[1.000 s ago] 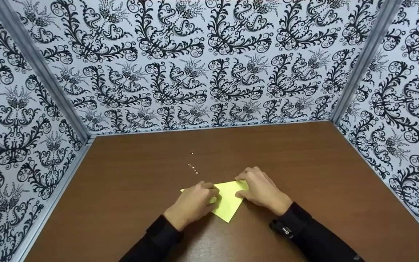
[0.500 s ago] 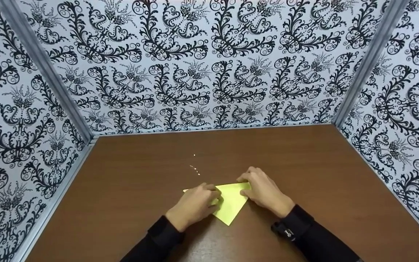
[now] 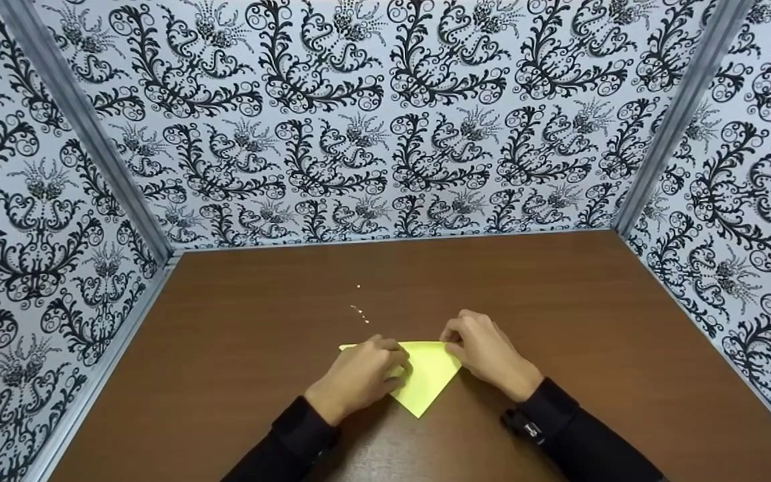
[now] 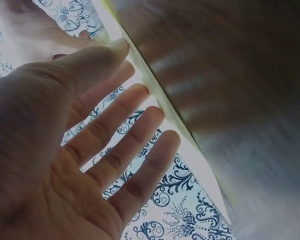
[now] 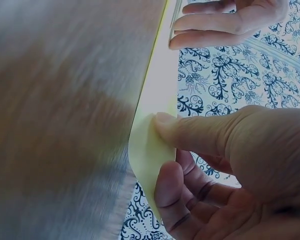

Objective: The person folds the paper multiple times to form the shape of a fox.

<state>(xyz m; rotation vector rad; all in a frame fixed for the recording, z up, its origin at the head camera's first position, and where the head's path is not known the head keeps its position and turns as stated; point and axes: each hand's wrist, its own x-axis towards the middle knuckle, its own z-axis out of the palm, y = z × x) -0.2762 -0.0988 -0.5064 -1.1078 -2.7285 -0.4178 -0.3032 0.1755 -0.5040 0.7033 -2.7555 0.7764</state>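
A yellow sheet of paper (image 3: 429,381) lies on the brown table with a triangular outline, one corner pointing toward the person. My left hand (image 3: 361,376) rests on its left part and covers much of it. The left wrist view shows those fingers nearly straight, their tips touching the paper (image 4: 202,172). At the right corner, my right hand (image 3: 490,353) holds the sheet. Seen from the right wrist, the thumb (image 5: 190,131) lies on the near face of the paper (image 5: 155,87) and the curled fingers are at its edge, pinching it.
Several tiny pale specks (image 3: 361,312) lie on the table (image 3: 258,321) beyond the paper. Patterned black-and-white walls (image 3: 385,134) enclose the table at the back and both sides, with grey posts (image 3: 666,120) at the corners.
The right hand has shifted slightly toward the person at the paper's right corner, and the far edge there sits a little lower. The left hand stays nearly in place. The head view has shifted slightly.
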